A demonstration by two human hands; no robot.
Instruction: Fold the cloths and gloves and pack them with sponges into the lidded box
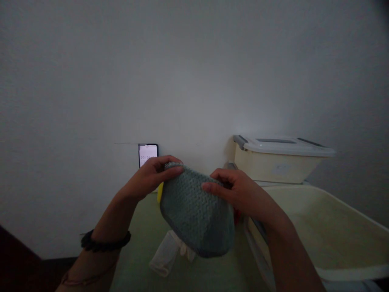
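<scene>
A grey-green cleaning cloth [196,211] with a woven-looking texture and a darker edge hangs in front of me above the table. My left hand [154,174] pinches its upper left edge between thumb and fingers. Along the top edge further right, my right hand [231,186] grips the cloth the same way. Below the cloth lies a whitish, thin glove [167,253], partly hidden by it. A sliver of something yellow [159,192] shows behind the cloth's left side, too covered to name.
A phone [148,152] showing a timer leans upright against the wall. On the right, a lidded cream storage box [273,164] stands behind a large open cream bin [322,194]. The table [133,251] has a green top. Something red [237,215] peeks out beneath my right hand.
</scene>
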